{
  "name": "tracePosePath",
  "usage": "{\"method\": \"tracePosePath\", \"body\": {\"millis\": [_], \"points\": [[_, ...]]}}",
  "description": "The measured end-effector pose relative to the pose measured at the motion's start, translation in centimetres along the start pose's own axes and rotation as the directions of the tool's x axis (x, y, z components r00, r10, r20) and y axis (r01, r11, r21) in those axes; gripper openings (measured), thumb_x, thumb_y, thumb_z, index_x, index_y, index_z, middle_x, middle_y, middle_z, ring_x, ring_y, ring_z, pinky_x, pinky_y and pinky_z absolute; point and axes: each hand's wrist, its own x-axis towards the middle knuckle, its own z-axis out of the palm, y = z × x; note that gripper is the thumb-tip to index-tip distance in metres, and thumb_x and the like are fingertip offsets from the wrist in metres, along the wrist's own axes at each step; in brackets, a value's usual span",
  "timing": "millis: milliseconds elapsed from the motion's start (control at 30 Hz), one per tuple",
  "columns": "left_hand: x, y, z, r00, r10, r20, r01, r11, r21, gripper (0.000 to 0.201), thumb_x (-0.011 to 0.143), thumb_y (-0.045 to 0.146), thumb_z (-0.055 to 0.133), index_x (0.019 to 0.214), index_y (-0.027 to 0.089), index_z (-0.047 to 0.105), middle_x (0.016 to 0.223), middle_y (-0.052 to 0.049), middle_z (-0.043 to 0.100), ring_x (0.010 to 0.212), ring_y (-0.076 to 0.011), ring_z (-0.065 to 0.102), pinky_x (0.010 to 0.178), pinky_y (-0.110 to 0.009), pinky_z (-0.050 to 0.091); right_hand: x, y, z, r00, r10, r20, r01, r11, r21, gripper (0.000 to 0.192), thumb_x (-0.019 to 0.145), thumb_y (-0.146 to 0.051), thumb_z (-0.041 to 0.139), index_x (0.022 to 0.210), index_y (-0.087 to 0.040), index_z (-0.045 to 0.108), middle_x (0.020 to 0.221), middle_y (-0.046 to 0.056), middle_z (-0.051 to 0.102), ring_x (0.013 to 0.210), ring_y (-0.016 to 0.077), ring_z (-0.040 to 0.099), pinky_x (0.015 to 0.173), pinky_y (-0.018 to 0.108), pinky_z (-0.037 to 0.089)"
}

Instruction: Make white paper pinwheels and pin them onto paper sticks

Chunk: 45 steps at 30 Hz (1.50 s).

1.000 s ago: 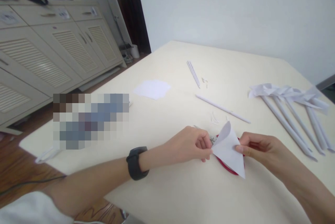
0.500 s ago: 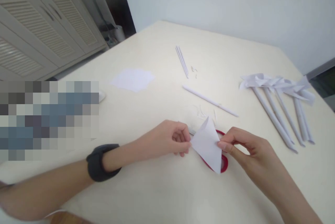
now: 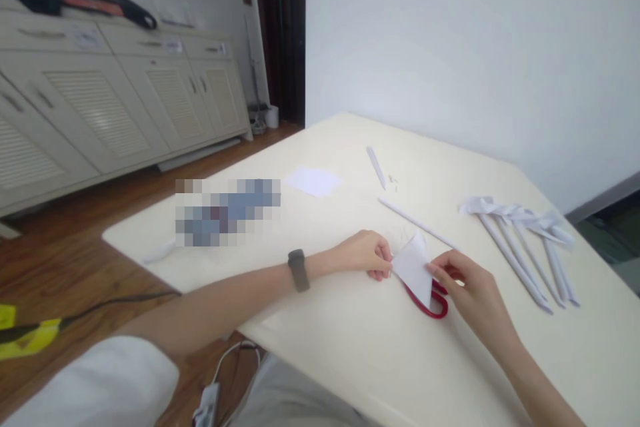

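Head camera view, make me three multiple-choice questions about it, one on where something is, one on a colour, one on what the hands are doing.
1. Where do the red scissors lie?
A. On the table, partly under the folded paper
B. On the floor
C. On the cabinet

2. What colour is the band on the left wrist?
A. White
B. Dark
C. Yellow

3. How is the folded white paper held?
A. It lies flat, untouched
B. By the left hand alone
C. Pinched between both hands

Answers:
1. A, since the red handle loops stick out from beneath the paper on the tabletop.
2. B, since the band shows dark grey to black against the arm.
3. C, since the left hand grips its left edge and the right hand its right edge.
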Motion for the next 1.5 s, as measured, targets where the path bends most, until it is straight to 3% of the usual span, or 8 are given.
{"method": "tracePosePath", "body": {"millis": [300, 400, 633, 800, 933, 1133, 1367, 1500], "points": [[2.0, 0.1, -1.9, 0.98, -0.031, 0.196, 0.008, 0.993, 0.118, 0.01, 0.062, 0.024, 0.065, 0.059, 0.014, 0.061, 0.063, -0.007, 0.069, 0.058, -0.0177, 0.066, 0.057, -0.027, 0.053, 0.7, -0.6, 1.5, 0.95, -0.262, -0.17, 0.249, 0.964, -0.095, 0.014, 0.076, -0.021, 0.048, 0.062, -0.021, 0.05, 0.064, 0.001, 0.056, 0.063, 0.0171, 0.054, 0.06, 0.028, 0.041], [2.6, 0.2, -3.3, 0.965, -0.093, 0.247, 0.054, 0.986, 0.161, 0.011, 0.06, 0.025, 0.068, 0.062, 0.015, 0.067, 0.066, -0.007, 0.07, 0.061, -0.0194, 0.067, 0.057, -0.027, 0.053, 0.9, -0.2, 1.2, 0.968, -0.172, -0.182, 0.186, 0.981, 0.061, 0.013, 0.076, -0.025, 0.049, 0.064, -0.021, 0.05, 0.06, 0.0, 0.053, 0.056, 0.0164, 0.052, 0.054, 0.027, 0.04], [2.2, 2.9, -4.6, 0.979, -0.098, 0.178, 0.073, 0.987, 0.142, 0.03, 0.064, 0.03, 0.068, 0.092, 0.018, 0.067, 0.096, -0.006, 0.07, 0.092, -0.02, 0.064, 0.079, -0.027, 0.05, 3.1, -0.5, -0.6, 0.987, -0.054, -0.15, 0.096, 0.953, 0.287, 0.016, 0.074, -0.032, 0.053, 0.065, -0.019, 0.052, 0.053, -0.002, 0.052, 0.049, 0.0132, 0.05, 0.049, 0.025, 0.039], [3.0, 5.1, -3.0, 0.996, 0.088, 0.017, -0.083, 0.974, -0.21, 0.027, 0.071, 0.035, 0.064, 0.088, 0.014, 0.066, 0.095, -0.01, 0.069, 0.095, -0.0236, 0.062, 0.091, -0.035, 0.045, 5.2, -0.9, -0.5, 0.982, -0.074, -0.174, 0.132, 0.928, 0.349, 0.018, 0.076, -0.034, 0.051, 0.067, -0.018, 0.053, 0.05, -0.003, 0.051, 0.048, 0.0111, 0.049, 0.053, 0.024, 0.04], [3.8, 5.4, -1.6, 0.984, 0.174, -0.039, -0.178, 0.949, -0.262, 0.04, 0.079, 0.048, 0.053, 0.094, 0.012, 0.063, 0.101, -0.013, 0.067, 0.097, -0.0228, 0.061, 0.089, -0.034, 0.045, 5.5, 0.0, -0.2, 0.973, -0.082, -0.215, 0.152, 0.93, 0.335, 0.019, 0.077, -0.033, 0.05, 0.067, -0.017, 0.053, 0.048, -0.003, 0.049, 0.045, 0.011, 0.048, 0.049, 0.023, 0.038], [2.7, 4.5, -1.6, 0.983, 0.162, -0.083, -0.17, 0.981, -0.092, 0.042, 0.07, 0.041, 0.066, 0.101, 0.012, 0.062, 0.105, -0.012, 0.066, 0.101, -0.0231, 0.06, 0.089, -0.031, 0.046, 4.4, 0.5, 0.1, 0.963, -0.095, -0.253, 0.174, 0.936, 0.307, 0.02, 0.077, -0.035, 0.052, 0.067, -0.018, 0.054, 0.051, -0.003, 0.05, 0.047, 0.0112, 0.049, 0.05, 0.023, 0.038], [3.1, 3.4, -2.2, 0.972, 0.167, -0.163, -0.168, 0.986, 0.01, 0.029, 0.068, 0.035, 0.066, 0.089, 0.015, 0.066, 0.093, -0.007, 0.069, 0.091, -0.0194, 0.061, 0.082, -0.029, 0.047, 3.8, -0.8, 1.0, 0.944, -0.089, -0.318, 0.179, 0.947, 0.265, 0.016, 0.077, -0.031, 0.053, 0.068, -0.019, 0.055, 0.063, -0.002, 0.054, 0.055, 0.0112, 0.05, 0.055, 0.023, 0.04], [3.4, 2.6, -1.5, 0.956, 0.202, -0.214, -0.199, 0.979, 0.035, 0.023, 0.067, 0.032, 0.066, 0.082, 0.014, 0.065, 0.083, -0.005, 0.068, 0.081, -0.0179, 0.062, 0.073, -0.028, 0.048, 3.9, -0.3, 1.2, 0.96, -0.076, -0.268, 0.156, 0.943, 0.293, 0.015, 0.077, -0.032, 0.054, 0.072, -0.018, 0.058, 0.073, 0.002, 0.06, 0.068, 0.0146, 0.054, 0.062, 0.025, 0.042]]}}
